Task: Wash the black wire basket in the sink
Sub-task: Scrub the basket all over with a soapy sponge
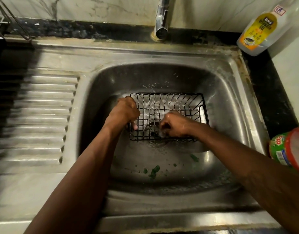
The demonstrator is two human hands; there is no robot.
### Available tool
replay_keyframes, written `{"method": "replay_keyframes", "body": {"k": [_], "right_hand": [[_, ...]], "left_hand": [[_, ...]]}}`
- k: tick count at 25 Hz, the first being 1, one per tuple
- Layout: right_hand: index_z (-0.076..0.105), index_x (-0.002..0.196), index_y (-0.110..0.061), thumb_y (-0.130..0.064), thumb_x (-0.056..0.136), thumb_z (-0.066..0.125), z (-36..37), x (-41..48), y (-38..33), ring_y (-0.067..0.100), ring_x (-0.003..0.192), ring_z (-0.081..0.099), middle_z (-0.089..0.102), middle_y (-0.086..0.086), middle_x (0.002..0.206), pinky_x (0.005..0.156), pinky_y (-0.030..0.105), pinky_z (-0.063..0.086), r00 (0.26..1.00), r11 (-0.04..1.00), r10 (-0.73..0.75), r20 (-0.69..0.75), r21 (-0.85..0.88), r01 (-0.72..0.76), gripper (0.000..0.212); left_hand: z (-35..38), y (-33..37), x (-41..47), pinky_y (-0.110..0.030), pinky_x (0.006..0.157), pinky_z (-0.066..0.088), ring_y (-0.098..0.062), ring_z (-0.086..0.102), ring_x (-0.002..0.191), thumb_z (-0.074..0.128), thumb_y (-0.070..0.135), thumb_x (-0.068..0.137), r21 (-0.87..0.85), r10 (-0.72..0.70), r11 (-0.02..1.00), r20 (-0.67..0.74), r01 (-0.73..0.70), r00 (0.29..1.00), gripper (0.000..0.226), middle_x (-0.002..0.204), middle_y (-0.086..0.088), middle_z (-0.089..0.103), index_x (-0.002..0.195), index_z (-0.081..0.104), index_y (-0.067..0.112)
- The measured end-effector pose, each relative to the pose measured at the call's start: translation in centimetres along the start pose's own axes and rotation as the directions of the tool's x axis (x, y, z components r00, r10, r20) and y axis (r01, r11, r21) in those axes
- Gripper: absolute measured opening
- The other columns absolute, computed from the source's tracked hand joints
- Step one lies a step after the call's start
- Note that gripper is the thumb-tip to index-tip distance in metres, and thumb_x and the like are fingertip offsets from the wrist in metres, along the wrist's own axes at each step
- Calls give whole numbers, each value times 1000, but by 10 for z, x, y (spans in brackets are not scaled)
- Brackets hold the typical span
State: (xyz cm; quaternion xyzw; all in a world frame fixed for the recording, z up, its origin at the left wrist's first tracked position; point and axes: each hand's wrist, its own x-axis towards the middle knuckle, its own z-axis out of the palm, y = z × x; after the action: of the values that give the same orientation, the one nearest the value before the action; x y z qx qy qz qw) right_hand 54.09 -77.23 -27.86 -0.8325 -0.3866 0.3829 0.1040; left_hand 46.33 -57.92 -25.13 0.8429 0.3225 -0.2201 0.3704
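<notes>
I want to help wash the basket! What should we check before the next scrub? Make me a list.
1. Basket in the sink: ok. The black wire basket lies over the drain of the sink.
2. Basket held steady: ok. The left hand grips its left side.
3. Scrubber ready: cannot tell. The right hand is curled inside the basket, and what it holds is hidden.
4. Soap on the wires: ok. White foam shows on them.
5. Water running: not ok. No stream shows from the tap.
6. More soap nearby: ok. The dish gel bottle stands by the sink's far right corner.
</notes>
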Motion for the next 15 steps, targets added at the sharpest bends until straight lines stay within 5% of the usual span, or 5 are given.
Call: {"method": "replay_keyframes", "body": {"k": [3, 5, 7, 10, 15], "right_hand": [[73, 87, -22, -7, 89, 70, 14, 26, -41, -10, 78, 60, 69, -13, 88, 78, 13, 46, 985, 981, -132, -107, 128, 145, 16], [68, 77, -25, -8, 90, 66, 22, 39, -60, -7, 72, 59, 66, -11, 80, 77, 19, 49, 975, 969, -174, -136, 153, 194, 21], [69, 82, -23, -10, 93, 63, 25, 38, -52, 5, 77, 64, 70, -3, 86, 82, 32, 57, 986, 976, -109, -125, 176, 130, 19], [72, 107, -15, -6, 90, 69, 6, 13, -9, 12, 86, 64, 67, -3, 100, 84, 26, 55, 999, 996, 16, -32, -89, -19, 20], [65, 115, -8, -13, 92, 65, -5, 2, -1, 16, 87, 60, 62, 3, 103, 70, 19, 48, 985, 986, 57, -165, -145, -81, 24]], "left_hand": [[1, 8, -5, -32, 60, 60, -26, 75, 71, 59, 6, 92, 1, -1, 1000, -8, 1, 1000, 14, 83, -12, 76, 91, 71, -1], [-1, 11, -11, -28, 66, 55, -26, 72, 87, 56, 12, 96, -11, -60, 998, -32, 60, 998, 18, 106, -13, 73, 101, 68, 0], [-2, 7, -9, -21, 46, 50, -22, 73, 71, 55, 12, 97, -55, -53, 997, -14, 52, 999, 16, 93, -15, 76, 91, 66, 2], [0, 5, -6, -20, 32, 44, -15, 64, 38, 57, 5, 94, 23, -10, 1000, -22, 10, 1000, 17, 44, -4, 64, 78, 62, 3], [1, 8, -7, -18, 31, 41, -12, 60, 33, 58, 3, 93, 4, 10, 1000, -18, -9, 1000, 19, 50, -7, 64, 74, 60, 4]]}}
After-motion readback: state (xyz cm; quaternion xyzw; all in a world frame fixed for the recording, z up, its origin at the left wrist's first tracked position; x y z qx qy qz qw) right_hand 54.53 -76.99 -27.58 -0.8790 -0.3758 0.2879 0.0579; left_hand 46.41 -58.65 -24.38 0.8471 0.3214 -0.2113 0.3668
